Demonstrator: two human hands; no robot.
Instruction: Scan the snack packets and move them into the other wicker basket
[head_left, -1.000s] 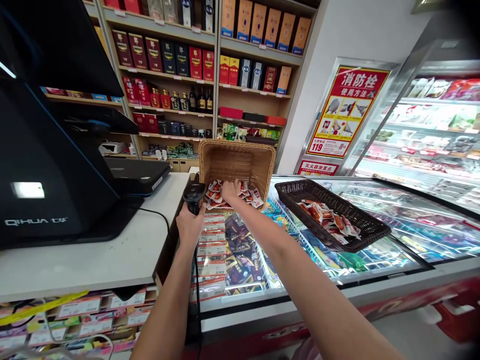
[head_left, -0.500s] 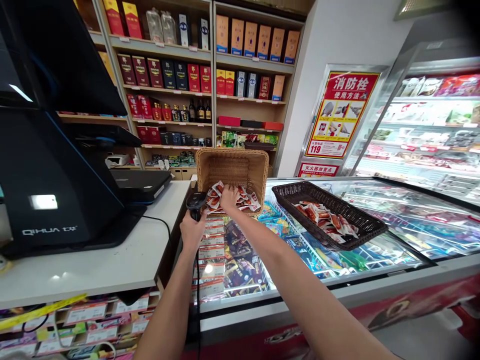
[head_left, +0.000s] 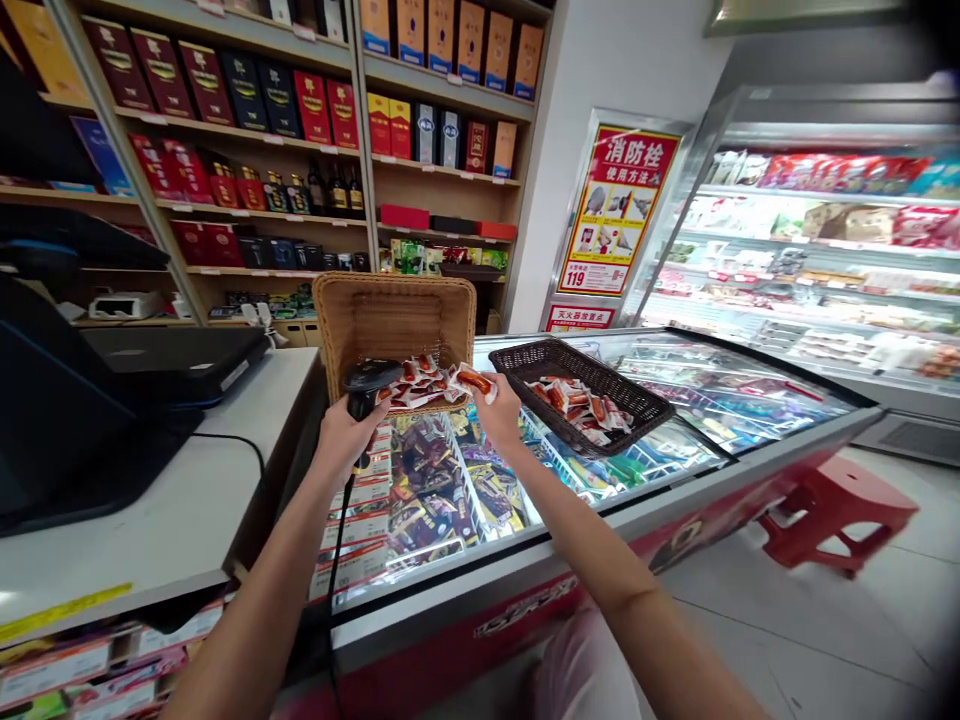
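Note:
My left hand (head_left: 346, 437) is wrapped round the handle of a black barcode scanner (head_left: 373, 378), whose cord hangs down toward me. A small wrapped sausage (head_left: 475, 381), reddish brown in a clear and white packet, is pinched in my right hand (head_left: 498, 410). That hand is at the front right corner of a tan wicker basket (head_left: 397, 290), which is tipped with its opening toward me. More sausage packets (head_left: 427, 385) lie in the basket, partly behind the scanner. To the right, a dark brown basket (head_left: 645, 405) holds several similar packets (head_left: 577, 405).
Both baskets rest on a glass-topped freezer (head_left: 697, 400) full of packaged goods. A white counter (head_left: 247, 450) with a black checkout machine (head_left: 67, 400) stands at left. Shelves of boxed bottles (head_left: 247, 180) rise behind. A red stool (head_left: 840, 510) is on the floor at right.
My right hand has come out of the tan basket with a sausage packet, moving right. The left hand still grips the scanner. My view has turned to the right and down.

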